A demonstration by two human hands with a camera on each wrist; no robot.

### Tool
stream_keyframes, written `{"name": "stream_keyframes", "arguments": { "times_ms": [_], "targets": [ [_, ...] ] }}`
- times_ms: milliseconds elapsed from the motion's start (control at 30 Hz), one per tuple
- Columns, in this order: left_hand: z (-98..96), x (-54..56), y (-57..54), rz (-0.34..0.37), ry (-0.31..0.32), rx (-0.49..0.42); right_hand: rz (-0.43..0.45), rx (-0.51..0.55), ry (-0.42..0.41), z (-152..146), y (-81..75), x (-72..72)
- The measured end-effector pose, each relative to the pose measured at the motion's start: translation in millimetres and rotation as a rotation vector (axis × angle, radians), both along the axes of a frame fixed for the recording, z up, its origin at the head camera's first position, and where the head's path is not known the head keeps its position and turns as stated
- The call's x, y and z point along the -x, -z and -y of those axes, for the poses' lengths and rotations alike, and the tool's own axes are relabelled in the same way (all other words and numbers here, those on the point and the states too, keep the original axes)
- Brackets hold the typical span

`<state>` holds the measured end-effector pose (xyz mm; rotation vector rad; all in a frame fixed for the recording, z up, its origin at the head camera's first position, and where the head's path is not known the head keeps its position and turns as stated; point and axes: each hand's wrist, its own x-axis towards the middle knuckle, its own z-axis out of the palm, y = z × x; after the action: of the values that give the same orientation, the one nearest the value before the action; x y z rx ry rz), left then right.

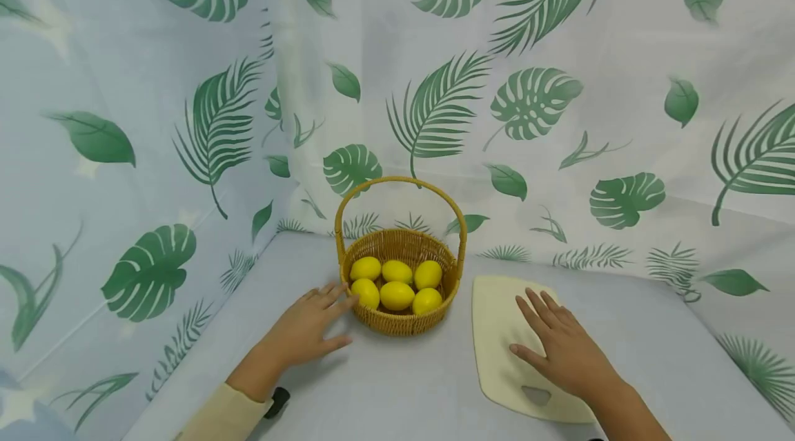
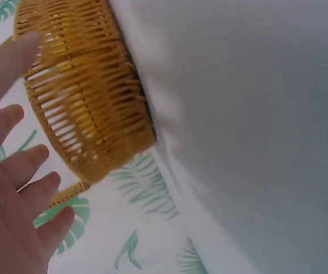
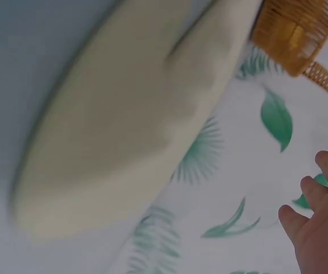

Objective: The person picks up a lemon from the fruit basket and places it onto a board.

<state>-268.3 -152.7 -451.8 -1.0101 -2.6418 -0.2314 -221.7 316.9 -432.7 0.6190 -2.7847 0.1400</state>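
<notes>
A woven basket with a tall arched handle holds several yellow lemons, oval and smooth. My left hand hovers at the basket's left side, fingers spread and nothing held; its fingertips overlap the rim in the head view, and I cannot tell if they touch. In the left wrist view the basket's slatted side lies just beyond the fingers. Over a cream cutting board my right hand hangs with fingers extended, holding nothing and casting a shadow on it. The board has a cut-out near its front end.
A pale cloth covers the table. White curtains with green leaf prints close off the back and left. The basket stands near the back, left of the board. A dark band sits at my left wrist.
</notes>
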Motion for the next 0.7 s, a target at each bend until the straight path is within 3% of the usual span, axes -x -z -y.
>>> {"name": "stream_keyframes", "arguments": {
  "times_ms": [100,233,367,433,500,633,700],
  "targets": [
    [-7.8,1.4,-1.2,0.019,-0.029,-0.022,0.015,0.034,-0.025,20.1,-2.4,9.6],
    [-20.6,4.1,-0.4,0.070,-0.100,-0.119,-0.015,0.075,-0.091,45.3,-5.7,21.8],
    [-28.1,13.3,7.4,0.222,-0.198,-0.267,-0.103,0.119,-0.167,69.1,-11.6,39.9],
    [-31.5,20.1,12.6,0.314,-0.227,-0.384,-0.141,0.138,-0.193,79.3,-16.0,48.4],
    [-32.9,26.4,17.5,0.407,-0.225,-0.565,-0.149,0.139,-0.220,90.8,-19.5,56.3],
    [-31.3,36.2,30.0,0.515,-0.147,-0.931,-0.077,0.111,-0.287,112.3,-22.4,70.1],
    [-29.6,39.9,38.8,0.556,-0.104,-1.051,-0.016,0.098,-0.295,120.7,-22.5,76.1]
  ]
}}
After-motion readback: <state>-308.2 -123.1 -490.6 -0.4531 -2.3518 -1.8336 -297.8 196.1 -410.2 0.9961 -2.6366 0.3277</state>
